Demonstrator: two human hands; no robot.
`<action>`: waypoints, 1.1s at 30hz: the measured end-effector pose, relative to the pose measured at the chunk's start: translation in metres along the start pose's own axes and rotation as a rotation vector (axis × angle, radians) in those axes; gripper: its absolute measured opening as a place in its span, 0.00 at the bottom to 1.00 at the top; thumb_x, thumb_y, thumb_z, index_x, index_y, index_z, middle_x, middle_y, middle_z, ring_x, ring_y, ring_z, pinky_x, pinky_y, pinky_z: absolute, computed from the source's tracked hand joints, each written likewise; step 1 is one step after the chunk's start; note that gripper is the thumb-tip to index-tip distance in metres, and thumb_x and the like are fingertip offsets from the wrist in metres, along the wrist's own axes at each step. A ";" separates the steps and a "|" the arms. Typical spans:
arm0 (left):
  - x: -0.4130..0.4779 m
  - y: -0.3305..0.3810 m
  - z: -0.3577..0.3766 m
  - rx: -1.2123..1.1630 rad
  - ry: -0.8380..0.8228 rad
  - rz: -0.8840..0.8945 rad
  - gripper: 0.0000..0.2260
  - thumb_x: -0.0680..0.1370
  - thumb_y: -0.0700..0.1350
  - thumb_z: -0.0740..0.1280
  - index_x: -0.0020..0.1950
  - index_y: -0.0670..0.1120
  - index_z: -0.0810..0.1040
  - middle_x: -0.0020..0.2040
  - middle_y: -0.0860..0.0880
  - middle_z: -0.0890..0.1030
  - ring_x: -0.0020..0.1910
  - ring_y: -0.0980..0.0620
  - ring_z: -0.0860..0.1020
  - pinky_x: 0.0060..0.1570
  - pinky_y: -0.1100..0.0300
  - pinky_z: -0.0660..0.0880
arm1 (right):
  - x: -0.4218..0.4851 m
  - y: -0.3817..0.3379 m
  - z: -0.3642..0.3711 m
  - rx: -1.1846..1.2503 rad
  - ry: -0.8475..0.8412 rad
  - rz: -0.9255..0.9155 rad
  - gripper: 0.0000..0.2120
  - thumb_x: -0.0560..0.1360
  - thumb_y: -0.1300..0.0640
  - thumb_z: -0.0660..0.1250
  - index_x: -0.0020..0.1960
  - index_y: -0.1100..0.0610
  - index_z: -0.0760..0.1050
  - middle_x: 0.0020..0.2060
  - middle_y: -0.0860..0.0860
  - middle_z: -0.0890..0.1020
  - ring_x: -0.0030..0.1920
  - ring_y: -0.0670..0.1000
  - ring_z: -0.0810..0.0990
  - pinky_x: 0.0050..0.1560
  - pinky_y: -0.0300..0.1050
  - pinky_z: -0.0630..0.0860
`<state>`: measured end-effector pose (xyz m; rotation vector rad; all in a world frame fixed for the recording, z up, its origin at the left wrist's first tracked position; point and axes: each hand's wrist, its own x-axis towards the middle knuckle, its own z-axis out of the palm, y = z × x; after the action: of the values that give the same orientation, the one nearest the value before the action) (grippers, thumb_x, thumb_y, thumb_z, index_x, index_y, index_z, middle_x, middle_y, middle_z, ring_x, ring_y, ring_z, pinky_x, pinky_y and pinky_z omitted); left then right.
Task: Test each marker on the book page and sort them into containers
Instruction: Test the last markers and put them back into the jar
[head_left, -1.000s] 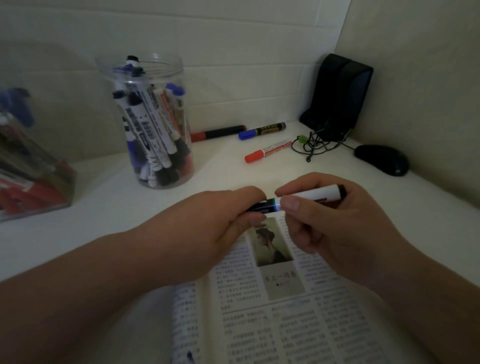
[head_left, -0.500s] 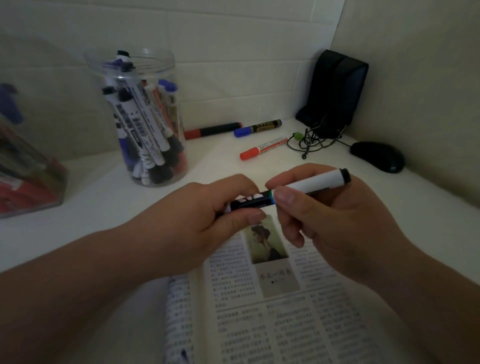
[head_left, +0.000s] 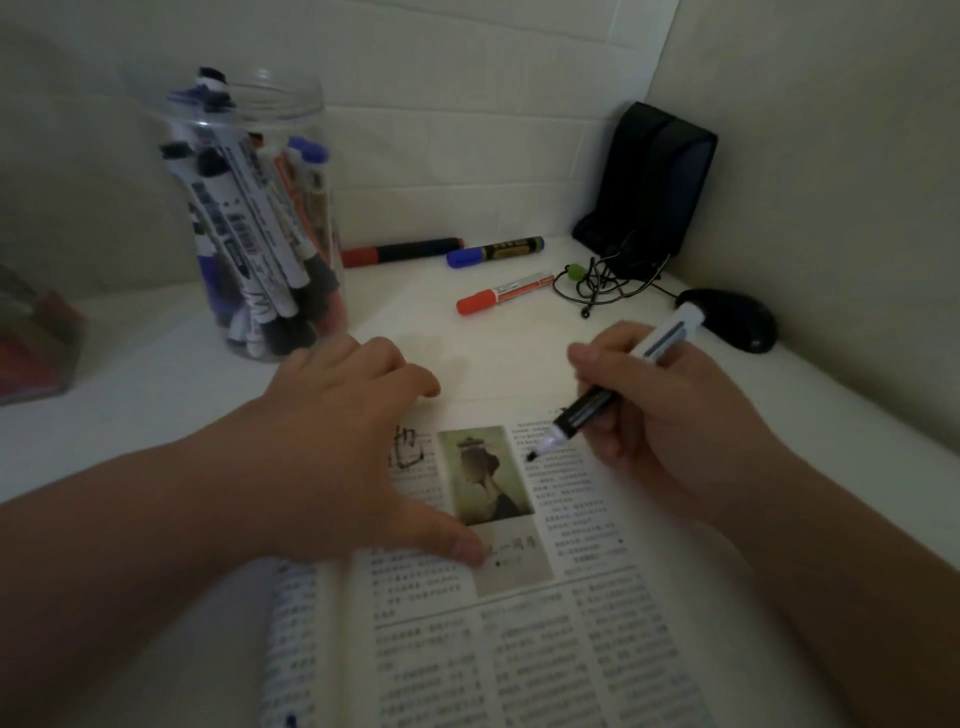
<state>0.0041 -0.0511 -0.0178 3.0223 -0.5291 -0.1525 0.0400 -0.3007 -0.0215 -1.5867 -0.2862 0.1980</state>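
My right hand (head_left: 675, 415) grips an uncapped white-and-black marker (head_left: 589, 408) like a pen. Its tip hovers at or just touches the right-hand text column of the open book (head_left: 519, 649). My left hand (head_left: 337, 441) rests on the page's upper left, thumb spread beside the small photo, fingers curled under; the cap is out of sight, apparently inside them. A clear round jar (head_left: 260, 218) packed with several markers stands at the back left. A second clear container (head_left: 31, 353) with red markers is cut off at the left edge.
Three loose markers lie near the back wall: a black one with a red cap (head_left: 400, 252), a blue-capped one (head_left: 493, 252) and a red-capped white one (head_left: 501, 293). A black case (head_left: 649, 182), tangled cable (head_left: 597, 283) and black mouse (head_left: 732, 319) fill the right corner.
The two hands have pulled apart and the cap has come off the marker. My right hand turned the marker tip-down over the page; my left hand dropped onto the book.
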 end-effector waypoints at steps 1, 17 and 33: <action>0.001 -0.002 -0.001 0.009 -0.019 0.003 0.56 0.48 0.89 0.50 0.72 0.65 0.55 0.58 0.65 0.59 0.58 0.60 0.59 0.60 0.58 0.62 | -0.001 0.000 0.004 -0.011 -0.053 0.008 0.10 0.75 0.53 0.71 0.40 0.58 0.80 0.29 0.58 0.78 0.27 0.55 0.75 0.28 0.44 0.73; 0.001 -0.005 -0.006 -0.040 -0.097 0.046 0.51 0.46 0.87 0.57 0.65 0.70 0.55 0.54 0.67 0.58 0.53 0.63 0.58 0.56 0.61 0.63 | -0.002 -0.004 0.000 -0.436 -0.055 0.030 0.03 0.73 0.64 0.72 0.42 0.62 0.79 0.28 0.50 0.81 0.28 0.48 0.81 0.32 0.39 0.77; 0.001 -0.001 -0.008 -0.060 -0.128 0.023 0.51 0.44 0.87 0.58 0.64 0.73 0.53 0.55 0.70 0.57 0.53 0.64 0.58 0.52 0.62 0.63 | 0.004 -0.005 0.004 -0.649 -0.051 0.049 0.07 0.74 0.57 0.73 0.41 0.59 0.78 0.30 0.49 0.82 0.29 0.43 0.80 0.29 0.32 0.73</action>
<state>0.0059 -0.0501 -0.0096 2.9614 -0.5577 -0.3559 0.0423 -0.2953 -0.0170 -2.2344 -0.3748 0.1934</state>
